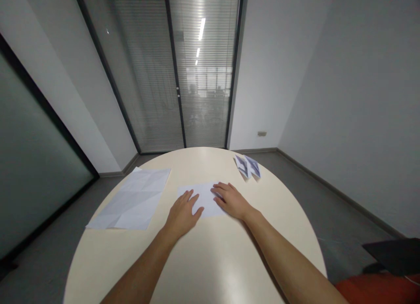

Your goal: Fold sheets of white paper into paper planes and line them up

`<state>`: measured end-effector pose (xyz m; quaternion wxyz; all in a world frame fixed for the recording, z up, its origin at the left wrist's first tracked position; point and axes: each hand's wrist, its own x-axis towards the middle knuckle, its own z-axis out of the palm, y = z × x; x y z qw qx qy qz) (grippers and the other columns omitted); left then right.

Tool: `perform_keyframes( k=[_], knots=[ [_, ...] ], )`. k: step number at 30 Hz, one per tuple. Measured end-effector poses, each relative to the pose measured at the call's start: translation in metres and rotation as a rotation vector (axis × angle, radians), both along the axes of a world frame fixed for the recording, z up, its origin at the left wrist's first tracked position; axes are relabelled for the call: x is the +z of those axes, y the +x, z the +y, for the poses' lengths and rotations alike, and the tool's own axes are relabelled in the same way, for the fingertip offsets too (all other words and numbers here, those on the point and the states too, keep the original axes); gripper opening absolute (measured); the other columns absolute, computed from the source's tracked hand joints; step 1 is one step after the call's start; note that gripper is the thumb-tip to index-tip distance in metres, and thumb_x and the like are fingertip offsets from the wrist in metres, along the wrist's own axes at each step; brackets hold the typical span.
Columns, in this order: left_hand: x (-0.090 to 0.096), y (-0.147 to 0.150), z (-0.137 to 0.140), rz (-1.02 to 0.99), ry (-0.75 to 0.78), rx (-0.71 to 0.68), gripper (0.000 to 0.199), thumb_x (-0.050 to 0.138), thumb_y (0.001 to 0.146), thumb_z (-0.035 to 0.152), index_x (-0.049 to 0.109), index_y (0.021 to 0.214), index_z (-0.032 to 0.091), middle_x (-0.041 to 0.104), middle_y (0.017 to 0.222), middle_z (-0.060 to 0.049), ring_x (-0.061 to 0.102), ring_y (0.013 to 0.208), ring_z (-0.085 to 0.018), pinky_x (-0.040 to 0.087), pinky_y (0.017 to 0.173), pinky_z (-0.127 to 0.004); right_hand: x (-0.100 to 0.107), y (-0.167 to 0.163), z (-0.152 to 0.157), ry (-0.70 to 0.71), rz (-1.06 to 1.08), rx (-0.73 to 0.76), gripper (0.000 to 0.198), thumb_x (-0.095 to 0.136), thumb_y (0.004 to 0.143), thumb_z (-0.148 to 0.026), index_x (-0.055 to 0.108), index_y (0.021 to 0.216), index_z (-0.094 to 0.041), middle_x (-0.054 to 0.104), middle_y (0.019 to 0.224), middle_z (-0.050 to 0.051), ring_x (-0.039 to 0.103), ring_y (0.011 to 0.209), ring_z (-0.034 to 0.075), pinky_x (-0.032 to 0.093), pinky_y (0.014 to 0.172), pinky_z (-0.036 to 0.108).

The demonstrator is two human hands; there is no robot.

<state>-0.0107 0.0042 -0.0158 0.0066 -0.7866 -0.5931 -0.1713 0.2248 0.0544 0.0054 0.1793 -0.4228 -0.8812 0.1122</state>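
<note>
A small white sheet of paper lies flat on the round table in front of me. My left hand rests on its left side, fingers spread and thumb pointing inward. On its right side lies my right hand, palm down with the fingers stretched out and slightly apart. Neither hand grips anything. Parts of the sheet's left and right edges are hidden under the hands.
A larger creased white sheet covers the table's left side. Two folded paper pieces with printed pictures stand near the far right edge. The pale round table is bounded by a curved edge. A dark flat object is at lower right.
</note>
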Motion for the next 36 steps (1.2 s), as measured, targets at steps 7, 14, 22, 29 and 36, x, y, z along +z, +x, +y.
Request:
perform_keyframes(
  k=[7, 14, 22, 29, 36],
  knots=[
    [0.000, -0.004, 0.001, 0.024, 0.011, 0.081, 0.049, 0.051, 0.098, 0.043, 0.060, 0.138, 0.016, 0.051, 0.151, -0.016, 0.047, 0.141, -0.032, 0.038, 0.116, -0.047, 0.003, -0.004, -0.006, -0.037, 0.035, 0.176, 0.054, 0.060, 0.093, -0.050, 0.062, 0.138, -0.019, 0.055, 0.147, 0.015, 0.047, 0.139, 0.031, 0.033, 0.118, 0.049],
    [0.006, -0.007, -0.004, 0.011, -0.075, -0.048, 0.058, 0.058, 0.093, 0.053, 0.057, 0.143, 0.024, 0.045, 0.157, -0.010, 0.035, 0.147, -0.039, 0.032, 0.118, -0.058, 0.005, -0.001, -0.004, -0.074, 0.006, 0.166, 0.066, 0.063, 0.089, -0.057, 0.059, 0.142, -0.018, 0.050, 0.152, 0.017, 0.044, 0.142, 0.034, 0.031, 0.119, 0.052],
    [0.013, -0.005, -0.004, 0.033, -0.027, -0.106, 0.046, 0.059, 0.095, 0.047, 0.065, 0.133, 0.021, 0.058, 0.147, -0.009, 0.047, 0.140, -0.032, 0.039, 0.117, -0.048, 0.008, -0.002, -0.006, -0.056, 0.009, 0.155, 0.061, 0.064, 0.089, -0.054, 0.062, 0.139, -0.019, 0.052, 0.150, 0.016, 0.047, 0.140, 0.033, 0.032, 0.119, 0.051],
    [0.013, -0.007, -0.002, 0.001, 0.032, -0.151, 0.035, 0.051, 0.101, 0.041, 0.072, 0.120, 0.022, 0.067, 0.135, -0.008, 0.059, 0.130, -0.027, 0.048, 0.109, -0.044, 0.007, 0.000, -0.003, -0.040, 0.054, 0.200, 0.047, 0.064, 0.092, -0.046, 0.070, 0.129, -0.018, 0.059, 0.143, 0.017, 0.052, 0.136, 0.033, 0.037, 0.116, 0.048],
    [0.025, -0.004, -0.006, -0.037, 0.008, -0.143, 0.031, 0.046, 0.103, 0.037, 0.074, 0.101, 0.023, 0.078, 0.104, -0.005, 0.072, 0.099, -0.023, 0.054, 0.086, -0.034, 0.002, 0.001, 0.001, -0.037, 0.142, 0.209, 0.035, 0.054, 0.099, -0.044, 0.075, 0.118, -0.023, 0.070, 0.129, 0.010, 0.061, 0.126, 0.029, 0.044, 0.109, 0.043]
  ],
)
